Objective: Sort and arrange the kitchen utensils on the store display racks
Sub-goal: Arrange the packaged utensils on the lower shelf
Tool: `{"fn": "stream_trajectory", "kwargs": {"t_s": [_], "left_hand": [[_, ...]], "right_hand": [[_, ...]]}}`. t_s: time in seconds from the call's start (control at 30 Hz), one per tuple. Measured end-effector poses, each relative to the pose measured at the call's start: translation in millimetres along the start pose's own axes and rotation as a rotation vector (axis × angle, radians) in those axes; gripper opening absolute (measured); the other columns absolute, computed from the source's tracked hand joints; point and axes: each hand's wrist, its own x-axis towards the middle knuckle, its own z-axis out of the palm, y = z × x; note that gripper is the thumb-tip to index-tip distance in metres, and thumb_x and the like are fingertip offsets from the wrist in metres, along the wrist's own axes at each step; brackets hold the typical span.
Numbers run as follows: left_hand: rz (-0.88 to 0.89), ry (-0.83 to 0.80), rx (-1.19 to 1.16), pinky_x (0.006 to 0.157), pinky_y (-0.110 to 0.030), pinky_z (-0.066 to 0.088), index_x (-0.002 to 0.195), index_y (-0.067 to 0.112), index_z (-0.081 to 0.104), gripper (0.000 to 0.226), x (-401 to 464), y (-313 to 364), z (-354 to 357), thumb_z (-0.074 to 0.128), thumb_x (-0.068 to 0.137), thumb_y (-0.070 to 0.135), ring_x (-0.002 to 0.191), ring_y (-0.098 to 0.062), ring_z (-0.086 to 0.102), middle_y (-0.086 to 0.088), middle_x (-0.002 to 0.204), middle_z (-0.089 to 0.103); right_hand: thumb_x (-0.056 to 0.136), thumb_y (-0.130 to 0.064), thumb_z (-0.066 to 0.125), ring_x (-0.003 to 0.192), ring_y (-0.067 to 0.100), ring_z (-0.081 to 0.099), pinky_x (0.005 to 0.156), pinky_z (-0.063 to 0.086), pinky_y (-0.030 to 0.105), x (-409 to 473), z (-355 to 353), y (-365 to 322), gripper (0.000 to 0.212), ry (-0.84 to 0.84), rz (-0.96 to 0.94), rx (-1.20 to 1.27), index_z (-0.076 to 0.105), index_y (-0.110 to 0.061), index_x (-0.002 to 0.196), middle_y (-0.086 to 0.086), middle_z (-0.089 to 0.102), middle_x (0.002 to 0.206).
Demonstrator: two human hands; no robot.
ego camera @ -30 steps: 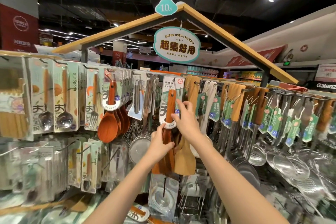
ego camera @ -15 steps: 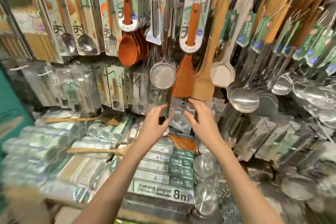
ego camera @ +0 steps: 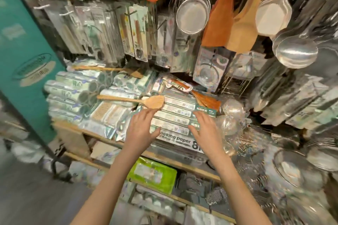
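Hands over the lower shelf, fingers spread and relaxed, holding nothing: left hand [ego camera: 141,126] just near of a loose pale wooden spatula [ego camera: 135,101], right hand [ego camera: 204,128] above stacked baking paper boxes [ego camera: 175,115]. Spatula lying flat across plastic-wrapped rolls [ego camera: 73,89], handle to the left, blade to the right. Second loose spatula [ego camera: 108,69] farther back; reddish wooden turner [ego camera: 204,99] lying at far right of the boxes. Likely step: picking up a stray utensil for rehanging. Best grasped at the neck near the blade, lifted level to avoid dragging the rolls, then matched to the hanging wooden spatulas [ego camera: 241,29] above.
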Motion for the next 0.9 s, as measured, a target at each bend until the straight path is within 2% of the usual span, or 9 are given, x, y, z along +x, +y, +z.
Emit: {"fn": "stream_trajectory", "kwargs": {"t_s": [0.23, 0.33, 0.43, 0.6, 0.77, 0.9], "left_hand": [[-0.053, 0.081, 0.082, 0.109, -0.037, 0.028, 0.136, 0.019, 0.043, 0.056, -33, -45, -30, 0.062, 0.085, 0.029, 0.127, -0.021, 0.04, 0.0, 0.134, 0.048], [-0.054, 0.087, 0.094, 0.107, -0.032, 0.027, 0.136, 0.019, 0.042, 0.056, -34, -63, -36, 0.062, 0.084, 0.031, 0.127, -0.02, 0.04, 0.001, 0.134, 0.048], [-0.042, 0.087, 0.075, 0.105, -0.034, 0.028, 0.135, 0.017, 0.044, 0.057, -31, -85, -40, 0.064, 0.083, 0.03, 0.125, -0.023, 0.041, -0.002, 0.133, 0.049], [0.008, 0.018, 0.057, 0.109, -0.034, 0.026, 0.137, 0.019, 0.041, 0.057, -19, -138, -50, 0.06, 0.085, 0.033, 0.128, -0.021, 0.037, -0.001, 0.137, 0.044], [0.071, -0.051, 0.088, 0.106, -0.03, 0.023, 0.138, 0.02, 0.039, 0.056, -7, -204, -70, 0.057, 0.087, 0.034, 0.126, -0.021, 0.038, 0.0, 0.137, 0.044], [0.111, -0.098, 0.083, 0.107, -0.032, 0.023, 0.139, 0.018, 0.04, 0.057, 5, -248, -84, 0.058, 0.087, 0.034, 0.127, -0.022, 0.038, -0.002, 0.137, 0.045]], "right_hand": [[0.097, -0.043, 0.043, 0.137, 0.019, 0.029, 0.115, 0.021, 0.041, 3, 31, -40, 0.055, -0.059, -0.08, -0.016, 0.03, -0.02, 0.145, 0.001, 0.035, 0.148], [0.097, -0.044, 0.042, 0.138, 0.018, 0.027, 0.117, 0.018, 0.042, 3, 41, -54, 0.055, -0.068, -0.073, -0.042, 0.03, -0.02, 0.145, 0.001, 0.033, 0.149], [0.097, -0.043, 0.042, 0.138, 0.018, 0.027, 0.116, 0.018, 0.042, 6, 52, -71, 0.055, -0.076, -0.049, -0.058, 0.031, -0.019, 0.144, 0.001, 0.034, 0.149], [0.097, -0.04, 0.044, 0.137, 0.017, 0.028, 0.116, 0.016, 0.039, 14, 77, -111, 0.053, -0.046, 0.016, -0.087, 0.032, -0.02, 0.144, -0.001, 0.035, 0.148], [0.098, -0.041, 0.04, 0.139, 0.017, 0.026, 0.116, 0.017, 0.039, 24, 109, -166, 0.052, -0.044, 0.071, -0.151, 0.03, -0.02, 0.145, -0.001, 0.033, 0.149], [0.098, -0.043, 0.038, 0.14, 0.016, 0.023, 0.117, 0.012, 0.038, 38, 131, -201, 0.055, -0.067, 0.146, -0.159, 0.027, -0.021, 0.146, -0.001, 0.029, 0.152]]}}
